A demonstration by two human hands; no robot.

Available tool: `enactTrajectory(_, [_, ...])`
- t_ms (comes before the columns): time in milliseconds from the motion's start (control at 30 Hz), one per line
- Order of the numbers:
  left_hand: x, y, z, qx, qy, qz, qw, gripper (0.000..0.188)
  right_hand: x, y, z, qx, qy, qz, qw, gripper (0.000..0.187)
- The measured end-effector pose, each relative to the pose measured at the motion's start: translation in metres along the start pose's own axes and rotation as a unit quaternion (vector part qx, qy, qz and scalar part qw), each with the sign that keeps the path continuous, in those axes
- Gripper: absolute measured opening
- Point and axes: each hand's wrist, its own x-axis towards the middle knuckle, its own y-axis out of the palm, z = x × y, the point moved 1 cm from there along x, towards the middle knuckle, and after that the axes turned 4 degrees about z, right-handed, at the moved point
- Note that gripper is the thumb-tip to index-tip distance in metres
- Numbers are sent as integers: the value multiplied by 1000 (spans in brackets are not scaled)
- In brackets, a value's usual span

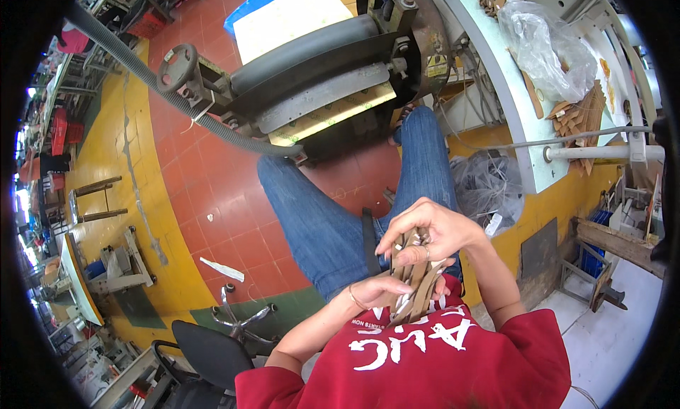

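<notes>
A bundle of brown strips [419,281], seemingly leather, with small white tags or ends among them, is gathered close over my lap. From the left, my left hand [382,290] grips the lower part of the bundle, thumb laid across it. Above it, my right hand [435,232] curls over the top of the strips, fingers bent round them. Some fingertips of both hands are hidden behind the bundle.
Ahead stands a machine with a dark roller [312,51], a handwheel [177,67] and a grey hose [134,65]. On the right, a pale worktable [520,118] carries a clear plastic bag [549,48] and more brown strips [577,118]. An office chair [209,349] is behind left.
</notes>
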Motion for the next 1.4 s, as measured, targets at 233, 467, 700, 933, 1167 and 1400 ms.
enactTrajectory(233, [-9,-10,-3,130,-2,2,991,73,6,19,-14,-61,-10,-61,996,29])
enactTrajectory(467, [1,6,-17,44,129,-125,983,60,-13,1,6,-26,27,-403,915,50])
enactTrajectory(700, [-12,2,-33,101,218,-180,954,64,-22,44,26,-264,155,-308,901,71])
enactTrajectory(933, [-5,4,-33,125,287,-241,919,51,-12,65,12,-296,117,-366,874,72])
enactTrajectory(1167, [-2,4,-35,40,345,-226,910,55,-15,66,14,-284,162,-379,866,48])
enactTrajectory(1400, [2,0,-35,97,372,-247,890,54,-11,76,-3,-341,115,-370,857,33])
